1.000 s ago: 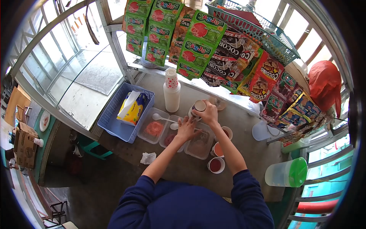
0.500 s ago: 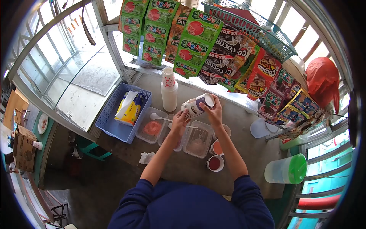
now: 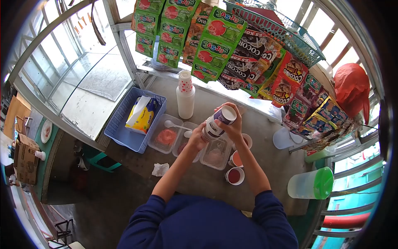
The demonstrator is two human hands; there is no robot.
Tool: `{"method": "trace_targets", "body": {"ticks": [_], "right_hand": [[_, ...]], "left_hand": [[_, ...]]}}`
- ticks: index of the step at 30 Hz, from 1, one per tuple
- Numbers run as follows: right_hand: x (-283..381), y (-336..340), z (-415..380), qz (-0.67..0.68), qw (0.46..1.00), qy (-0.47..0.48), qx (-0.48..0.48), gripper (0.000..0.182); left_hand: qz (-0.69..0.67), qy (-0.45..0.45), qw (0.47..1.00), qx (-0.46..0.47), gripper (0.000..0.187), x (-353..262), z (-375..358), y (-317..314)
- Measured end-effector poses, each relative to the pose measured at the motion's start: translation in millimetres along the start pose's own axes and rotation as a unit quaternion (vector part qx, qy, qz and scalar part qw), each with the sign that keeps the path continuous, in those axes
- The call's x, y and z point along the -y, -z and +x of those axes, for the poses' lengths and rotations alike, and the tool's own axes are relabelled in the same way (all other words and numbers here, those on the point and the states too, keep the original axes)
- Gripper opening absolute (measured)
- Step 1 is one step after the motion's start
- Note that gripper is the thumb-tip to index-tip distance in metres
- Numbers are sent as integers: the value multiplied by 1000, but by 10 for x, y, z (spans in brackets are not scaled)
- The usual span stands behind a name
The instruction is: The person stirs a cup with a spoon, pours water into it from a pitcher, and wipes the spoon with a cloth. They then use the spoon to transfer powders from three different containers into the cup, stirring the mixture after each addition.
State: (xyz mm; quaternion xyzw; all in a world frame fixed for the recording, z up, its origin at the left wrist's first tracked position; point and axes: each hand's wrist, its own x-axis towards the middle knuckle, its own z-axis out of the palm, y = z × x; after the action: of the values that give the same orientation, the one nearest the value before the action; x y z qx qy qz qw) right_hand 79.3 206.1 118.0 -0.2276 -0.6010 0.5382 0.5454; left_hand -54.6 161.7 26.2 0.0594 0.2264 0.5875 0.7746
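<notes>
A stack of paper cups (image 3: 214, 129), white with dark print, is held tilted above the table between both hands. My left hand (image 3: 200, 137) wraps round its lower end, and my right hand (image 3: 235, 121) grips it near the upper end. Below are clear plastic tubs: one with pink-red contents and a spoon (image 3: 166, 136), a middle one partly covered by my left arm, and one with pale contents (image 3: 215, 154). Cups of reddish contents stand to the right, the nearest a dark red one (image 3: 234, 176).
A white bottle (image 3: 185, 101) topped with dotted cups stands behind the tubs. Left of them is a blue basket (image 3: 114, 133) with a tissue pack. Sachet strips (image 3: 217, 45) hang overhead. At the right are a green-lidded container (image 3: 309, 183) and a clear bucket (image 3: 284, 139).
Both hands have turned the cup stack to a steeper tilt. My left hand has moved slightly down and now wraps round the lower end. The view has shifted slightly.
</notes>
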Motion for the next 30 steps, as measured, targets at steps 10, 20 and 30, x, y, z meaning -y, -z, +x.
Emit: {"method": "trace_targets", "body": {"ticks": [10,20,30], "right_hand": [[763,266,-39,37,996,62,-50,59],[641,304,-772,547,813,-184,-80,60],[751,164,-1062,626,747,-187,-125,46]], "left_hand": [[60,-100,985,-125,37,-346,158,127],[301,-96,930,-190,40,-342,1098,258],[369,-74,906,-194,41,-271,1410,552]]}}
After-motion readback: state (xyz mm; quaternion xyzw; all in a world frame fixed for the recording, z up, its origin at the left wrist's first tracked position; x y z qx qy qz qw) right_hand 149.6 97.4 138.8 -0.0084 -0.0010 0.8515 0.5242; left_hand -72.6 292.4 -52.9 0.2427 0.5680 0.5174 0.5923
